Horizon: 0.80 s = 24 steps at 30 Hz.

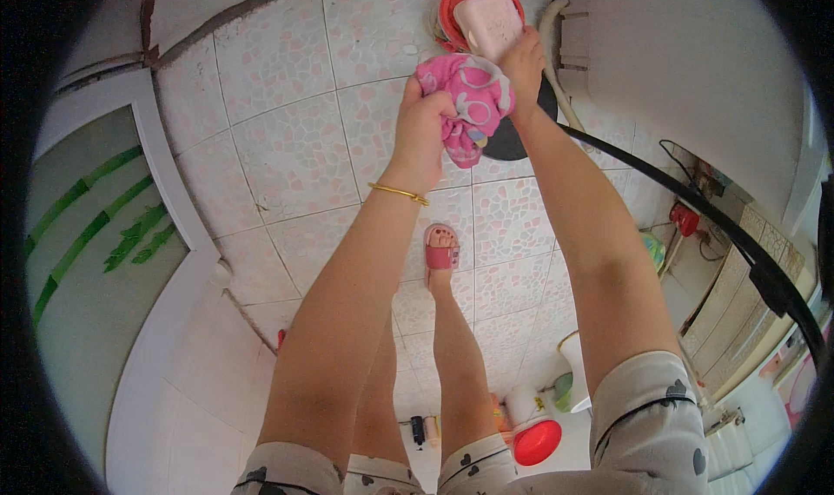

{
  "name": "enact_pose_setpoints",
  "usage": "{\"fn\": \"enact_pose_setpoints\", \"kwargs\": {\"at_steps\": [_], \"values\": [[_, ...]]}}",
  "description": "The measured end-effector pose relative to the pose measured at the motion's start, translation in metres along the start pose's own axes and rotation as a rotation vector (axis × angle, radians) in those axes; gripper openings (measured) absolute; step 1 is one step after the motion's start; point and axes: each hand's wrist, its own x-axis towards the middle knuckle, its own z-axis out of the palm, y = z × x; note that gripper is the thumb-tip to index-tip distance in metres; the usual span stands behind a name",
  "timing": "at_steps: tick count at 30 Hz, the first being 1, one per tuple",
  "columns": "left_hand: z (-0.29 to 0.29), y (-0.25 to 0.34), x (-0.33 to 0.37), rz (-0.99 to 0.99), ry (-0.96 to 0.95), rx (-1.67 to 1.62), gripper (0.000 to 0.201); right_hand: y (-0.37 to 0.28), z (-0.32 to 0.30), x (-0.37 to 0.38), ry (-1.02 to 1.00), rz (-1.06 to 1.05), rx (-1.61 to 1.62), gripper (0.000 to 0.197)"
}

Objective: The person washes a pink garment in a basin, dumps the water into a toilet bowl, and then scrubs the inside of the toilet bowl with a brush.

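A bunched pink cloth (pixel 465 104) with white patterns is gripped in my left hand (pixel 421 126), its folds hanging below the fingers. My right hand (pixel 524 65) is closed on the near right edge of a pale pink, rounded rectangular box (pixel 492 26). This box is over a red round basin (pixel 447 13); I cannot tell whether it rests on the rim. Under the cloth and my right wrist, a black round object (pixel 508 141) is partly hidden on the floor.
White and pink mosaic-patterned tiles (pixel 287 156) cover the floor. A frosted door with green bamboo (pixel 104 208) stands left. A pale hose (pixel 556 69) runs beside the white appliance (pixel 678 69) at right, and a black hose (pixel 695 195) curves across. My sandalled foot (pixel 442 247) is below the hands.
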Motion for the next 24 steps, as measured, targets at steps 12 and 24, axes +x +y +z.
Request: {"fn": "enact_pose_setpoints", "kwargs": {"at_steps": [12,24], "values": [[-0.030,-0.010,-0.017,-0.054,0.069,-0.071,0.036,0.007,0.000,0.002,0.041,-0.104,0.236,0.093],[0.043,0.090,-0.197,-0.009,-0.070,-0.170,0.047,-0.157,-0.249,-0.152,-0.556,0.591,1.151,0.033]]}}
